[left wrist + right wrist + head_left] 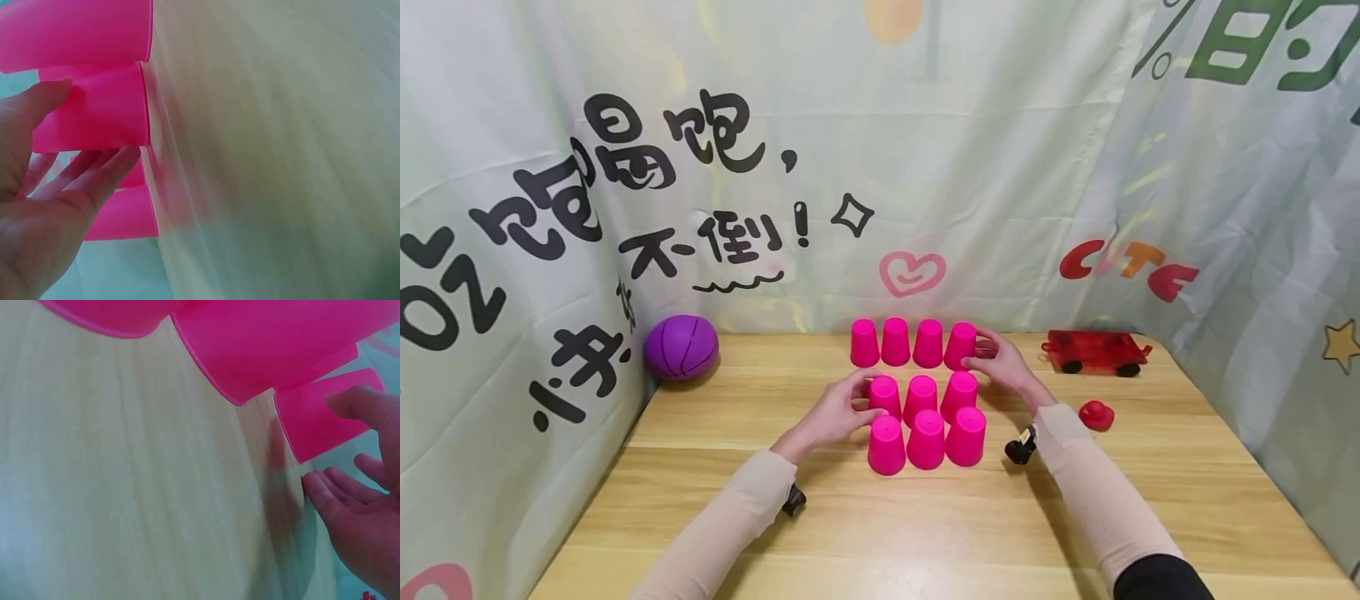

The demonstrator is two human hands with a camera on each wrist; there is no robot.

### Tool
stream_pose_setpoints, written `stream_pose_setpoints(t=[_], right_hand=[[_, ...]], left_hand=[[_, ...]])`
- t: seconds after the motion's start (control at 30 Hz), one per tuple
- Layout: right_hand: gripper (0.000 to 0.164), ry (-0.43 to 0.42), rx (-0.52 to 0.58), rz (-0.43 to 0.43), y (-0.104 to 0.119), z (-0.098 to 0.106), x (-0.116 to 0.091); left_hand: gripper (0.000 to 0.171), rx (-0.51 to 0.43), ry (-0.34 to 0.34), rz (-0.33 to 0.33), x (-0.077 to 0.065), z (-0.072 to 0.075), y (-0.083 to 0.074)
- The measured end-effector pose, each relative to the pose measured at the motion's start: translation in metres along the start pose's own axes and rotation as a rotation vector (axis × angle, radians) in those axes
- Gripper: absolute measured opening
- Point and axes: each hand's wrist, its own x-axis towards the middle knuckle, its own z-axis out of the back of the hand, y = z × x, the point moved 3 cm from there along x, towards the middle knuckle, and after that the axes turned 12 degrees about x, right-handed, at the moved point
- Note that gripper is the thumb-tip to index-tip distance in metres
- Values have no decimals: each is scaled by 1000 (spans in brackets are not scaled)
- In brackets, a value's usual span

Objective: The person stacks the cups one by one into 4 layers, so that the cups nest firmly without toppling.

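Left hand (835, 408) and right hand (1006, 365) are set at rows of upturned pink cups (927, 442): at the group's nine o'clock, a middle-row cup (885, 397) is gripped by the left; toward one o'clock, the back row's end cup (959, 345) is loosely bracketed by the right's relaxed fingers. Row arranging seems under way; gentle release is probably called for.

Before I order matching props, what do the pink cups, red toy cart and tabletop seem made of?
Pink cups: probably satin plastic; smooth, evenly coloured walls.
Red toy cart: likely glossy translucent plastic; darker parts seem to show through.
Tabletop: wood or laminate; pale grain and soft sheen leave it open.
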Motion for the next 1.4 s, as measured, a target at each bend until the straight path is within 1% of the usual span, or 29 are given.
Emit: stream_pose_setpoints(t=[0.1, 0.17, 0.27, 0.33, 0.43, 0.53, 0.67, 0.8, 0.9, 1.03, 1.2, 1.4], right_hand=[[77, -15, -23, -20, 2, 5, -7], [75, -10, -49, -18, 4, 8, -12], [70, 7, -79, 11, 9, 12, -20], [66, 12, -77, 36, 12, 14, -27], [61, 4, -69, 55, 15, 16, -37], [58, -2, -84, 87, 19, 17, -48], [53, -11, -117, 161, 27, 18, -64], [48, -28, -123, 209, 31, 20, -81], [47, -43, -115, 194, 30, 21, -94], [48, -39, -82, 162, 29, 17, -111], [47, 8, -23, 160, 27, 8, -128], [43, 64, 55, 174, 24, -4, -140]], left_hand=[[60, 1, -40, 0, 1, 5, 1], [58, 6, -87, -3, 2, 10, 2], [58, 0, -156, 6, 5, 21, 4], [59, -11, -184, 19, 7, 28, 4], [61, -19, -215, 39, 12, 38, 2], [62, -11, -243, 49, 18, 47, 1], [63, 2, -282, 41, 27, 57, -2], [62, 8, -301, 22, 38, 64, -9], [63, 21, -297, 25, 45, 64, -14], [63, 44, -294, 40, 55, 65, -20], [62, 37, -307, 42, 67, 67, -26], [63, 52, -329, 53, 78, 73, -29]])
